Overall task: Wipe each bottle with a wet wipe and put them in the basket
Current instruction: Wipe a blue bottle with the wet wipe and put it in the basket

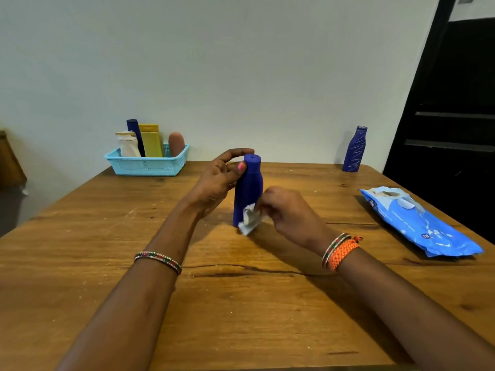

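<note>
A dark blue bottle (pixel 248 186) stands upright at the middle of the wooden table (pixel 241 303). My left hand (pixel 217 180) grips its neck and cap. My right hand (pixel 288 214) presses a crumpled white wet wipe (pixel 250 219) against the bottle's lower side. A second blue bottle (pixel 355 149) with white zigzag lines stands at the far right edge. The light blue basket (pixel 146 164) sits at the far left against the wall, holding several bottles: white, blue, yellow and a brown one.
A blue pack of wet wipes (pixel 420 223) lies at the right side of the table. A dark doorway (pixel 455 103) is behind it. A pale wall runs along the table's far edge. A brown object (pixel 9 162) sits off the table at left.
</note>
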